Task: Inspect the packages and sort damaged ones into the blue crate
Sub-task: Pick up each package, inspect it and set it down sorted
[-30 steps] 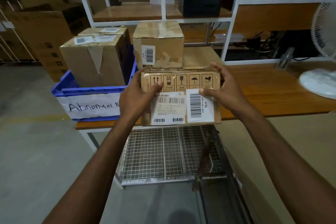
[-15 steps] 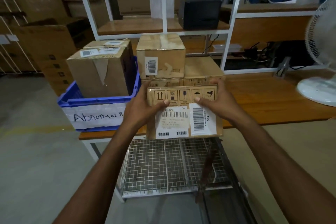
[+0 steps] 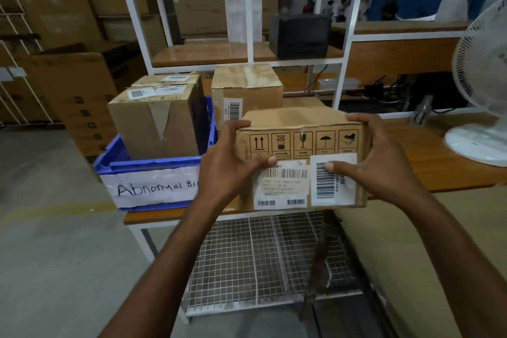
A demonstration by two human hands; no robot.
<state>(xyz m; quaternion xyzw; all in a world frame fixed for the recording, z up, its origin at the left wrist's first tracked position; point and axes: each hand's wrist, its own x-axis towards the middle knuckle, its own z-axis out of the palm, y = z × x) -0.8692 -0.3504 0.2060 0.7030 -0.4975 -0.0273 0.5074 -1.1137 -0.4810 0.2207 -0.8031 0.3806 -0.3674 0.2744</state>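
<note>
Gripping one package [image 3: 299,145] with left hand [image 3: 227,164] and right hand [image 3: 384,164] curled round its ends, we are mid-inspection; two boxes [image 3: 156,123] sit in the blue crate [image 3: 153,166] left of them, and a stack [image 3: 247,88] waits behind.

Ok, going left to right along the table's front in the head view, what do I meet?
blue crate → left hand → box held between both hands → right hand → fan
</note>
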